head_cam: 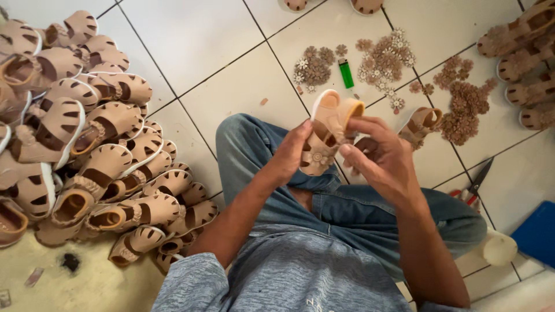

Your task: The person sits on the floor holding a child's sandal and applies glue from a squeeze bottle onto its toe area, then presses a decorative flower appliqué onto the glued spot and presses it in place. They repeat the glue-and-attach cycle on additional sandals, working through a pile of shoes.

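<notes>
Both hands hold one small tan child's sandal [327,123] above my crossed legs in blue jeans [370,211]. My left hand [291,151] grips its left side near the toe. My right hand [377,155] wraps the right side, fingers on the strap and thumb near a flower ornament on the front. The sandal's heel points away from me, with its white sole edge showing.
A big heap of matching tan sandals [87,138] fills the left floor. Flower ornaments [386,60] lie in piles ahead, with a green lighter [346,73] among them. Another sandal [421,123] sits right of my hands. More sandals [529,63] at far right; scissors [475,184] and a blue object [537,231] lie near my right knee.
</notes>
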